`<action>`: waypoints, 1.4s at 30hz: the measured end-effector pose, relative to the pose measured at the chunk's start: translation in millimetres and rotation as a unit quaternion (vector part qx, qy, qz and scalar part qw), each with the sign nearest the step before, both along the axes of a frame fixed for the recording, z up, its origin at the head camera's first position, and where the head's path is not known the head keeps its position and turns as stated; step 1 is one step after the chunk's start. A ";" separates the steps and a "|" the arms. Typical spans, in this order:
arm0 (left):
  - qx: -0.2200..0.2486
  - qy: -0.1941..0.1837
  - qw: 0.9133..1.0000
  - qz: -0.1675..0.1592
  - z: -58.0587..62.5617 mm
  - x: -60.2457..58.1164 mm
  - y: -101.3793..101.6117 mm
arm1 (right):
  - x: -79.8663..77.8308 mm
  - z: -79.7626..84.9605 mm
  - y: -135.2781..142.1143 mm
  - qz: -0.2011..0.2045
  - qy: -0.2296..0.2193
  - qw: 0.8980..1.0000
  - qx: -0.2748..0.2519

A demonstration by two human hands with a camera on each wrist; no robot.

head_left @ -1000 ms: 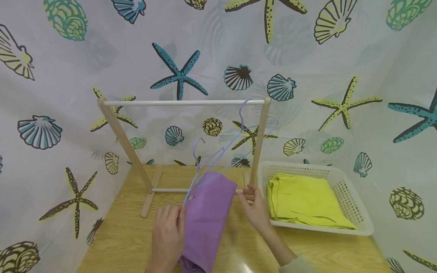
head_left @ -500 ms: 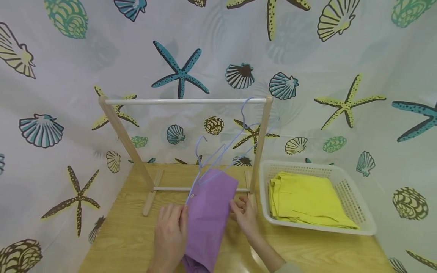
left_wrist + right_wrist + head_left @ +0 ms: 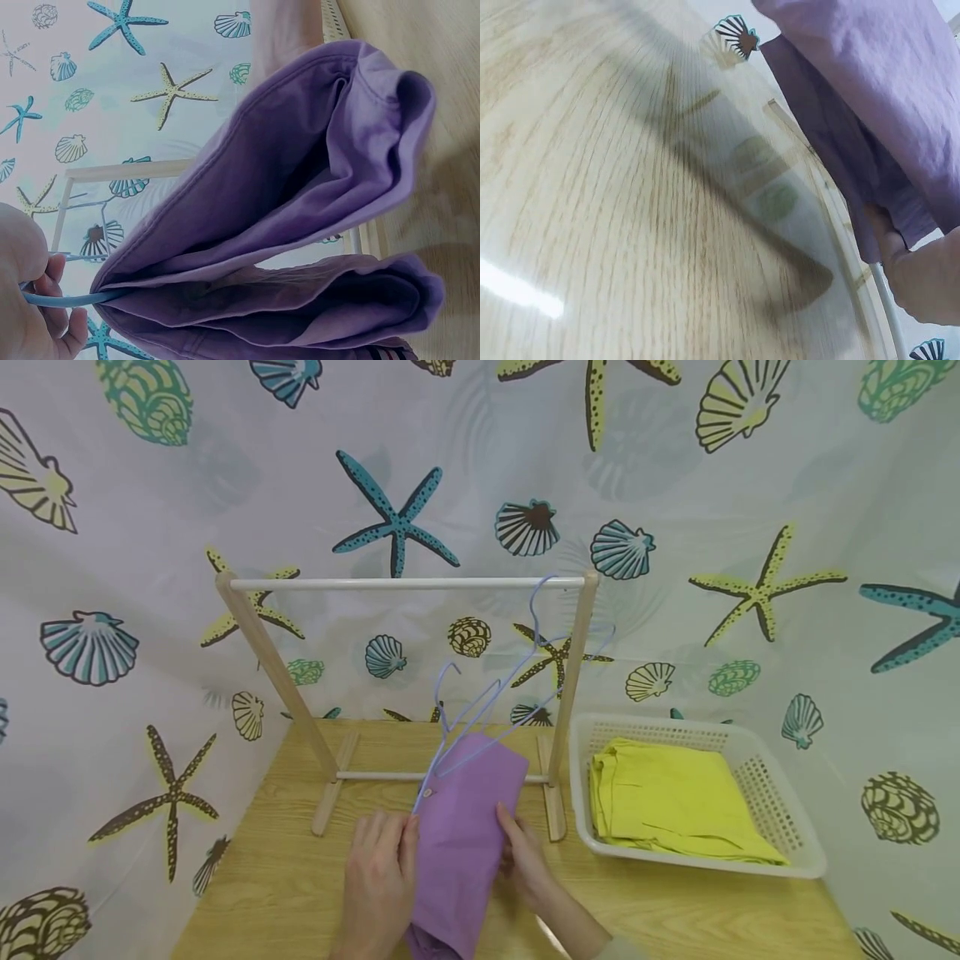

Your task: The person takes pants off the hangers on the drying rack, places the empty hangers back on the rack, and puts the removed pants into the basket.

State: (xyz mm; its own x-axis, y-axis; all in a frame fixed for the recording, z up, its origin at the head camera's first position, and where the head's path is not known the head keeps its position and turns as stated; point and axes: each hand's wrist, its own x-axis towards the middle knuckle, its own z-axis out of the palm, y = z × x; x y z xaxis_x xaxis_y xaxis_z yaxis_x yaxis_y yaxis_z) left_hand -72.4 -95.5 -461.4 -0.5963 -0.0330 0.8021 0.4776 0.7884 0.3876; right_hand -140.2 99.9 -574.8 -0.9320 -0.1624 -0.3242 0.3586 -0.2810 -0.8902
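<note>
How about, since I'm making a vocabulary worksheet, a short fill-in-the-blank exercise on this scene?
1. The left hand grips a blue hanger while the right hand holds the ____ garment.
2. The folded cloth in the white basket is ____.
3. In the head view, a second hanger hooks over the rack near its ____ end.

Missing words: purple; yellow; right.

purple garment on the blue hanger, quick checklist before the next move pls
1. Left hand gripping the blue hanger: ok.
2. Right hand holding the purple garment: ok, thumb on its front.
3. Garment evenly seated: cannot tell, folds hide much of the wire.
4. Hook on the white rail: not ok, it sits below.
5. Free space on the rail: ok, the other hanger hooks near its right end.
6. Hangers clear of each other: cannot tell, they overlap in the head view.
</note>
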 end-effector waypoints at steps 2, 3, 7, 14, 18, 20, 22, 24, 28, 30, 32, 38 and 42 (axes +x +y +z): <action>0.001 0.002 1.000 0.000 0.0 -0.2 0.7 | -0.8 1.6 -2.4 -0.002 -0.003 1.000 -0.010; 0.001 0.003 1.000 -0.001 -0.1 -0.1 1.1 | -1.1 2.6 -3.5 -0.003 -0.004 1.000 -0.011; 0.002 0.001 1.000 0.001 -0.7 -0.1 2.2 | -1.5 7.9 -7.9 -0.014 -0.009 1.000 -0.015; 0.003 0.006 1.000 0.003 -2.7 -1.0 2.6 | -0.5 15.8 -13.7 -0.046 -0.017 0.999 0.019; 0.007 0.007 1.000 0.006 -4.1 -1.2 2.1 | -0.9 18.5 -15.0 -0.075 -0.018 0.996 0.045; 0.008 0.005 1.000 0.009 -4.6 -1.0 2.0 | -1.0 20.5 -15.6 -0.092 -0.018 0.994 0.055; 0.008 0.004 1.000 0.012 -5.0 -1.0 1.9 | -0.7 22.0 -15.8 -0.108 -0.011 0.992 0.069; 0.006 0.000 1.000 0.018 -5.0 -0.9 2.1 | -0.1 24.0 -16.3 -0.121 -0.006 0.989 0.079; 0.003 -0.008 1.000 0.027 -7.4 -1.7 2.3 | 1.2 27.9 -16.9 -0.145 0.007 0.984 0.104; 0.000 -0.014 0.999 0.029 -9.5 -2.2 2.1 | 2.1 30.9 -16.9 -0.152 0.010 0.982 0.110; -0.002 -0.020 0.999 0.031 -11.6 -2.7 1.8 | 3.2 34.0 -16.1 -0.155 0.013 0.981 0.112; 0.009 -0.027 0.999 0.034 -13.8 -4.2 2.0 | 5.2 45.3 -14.2 -0.162 0.042 0.979 0.117; 0.012 -0.041 0.998 0.041 -15.0 -5.7 2.5 | 6.1 51.6 -14.0 -0.175 0.054 0.976 0.120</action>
